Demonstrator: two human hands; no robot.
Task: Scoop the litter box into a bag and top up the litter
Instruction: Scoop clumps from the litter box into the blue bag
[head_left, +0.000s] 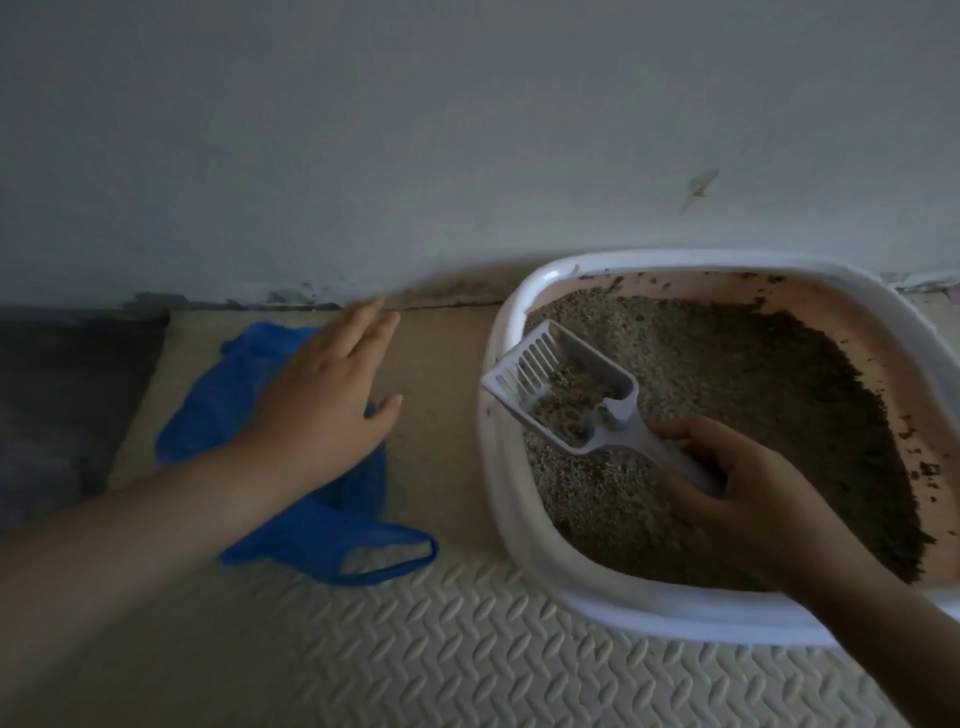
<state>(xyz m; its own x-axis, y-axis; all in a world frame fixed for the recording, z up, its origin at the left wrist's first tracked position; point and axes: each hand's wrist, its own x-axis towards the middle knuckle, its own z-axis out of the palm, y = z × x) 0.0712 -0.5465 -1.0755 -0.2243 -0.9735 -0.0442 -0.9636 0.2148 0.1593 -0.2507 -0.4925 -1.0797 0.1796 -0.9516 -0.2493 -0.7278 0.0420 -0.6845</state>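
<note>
R hand (748, 493) grips loaded scoop (566, 395); L hand (317, 400) over bag (270, 467).

Bag (291, 467): on mat (467, 649), left of box (519, 519)
Scoop (566, 395): in box, over litter (727, 415)
Wall (467, 130): behind box

**No readable text in view**

No words, labels, brand marks, numbers or signs can be read anywhere in this dim, slightly soft picture. The litter box (675, 618) at the right, the slotted scoop (561, 395) above it and the blue bag (218, 405) at the left centre all show plain surfaces. The raised pattern on the floor mat (467, 660) along the bottom of the frame is a repeating leaf-shaped texture, not lettering.
</note>
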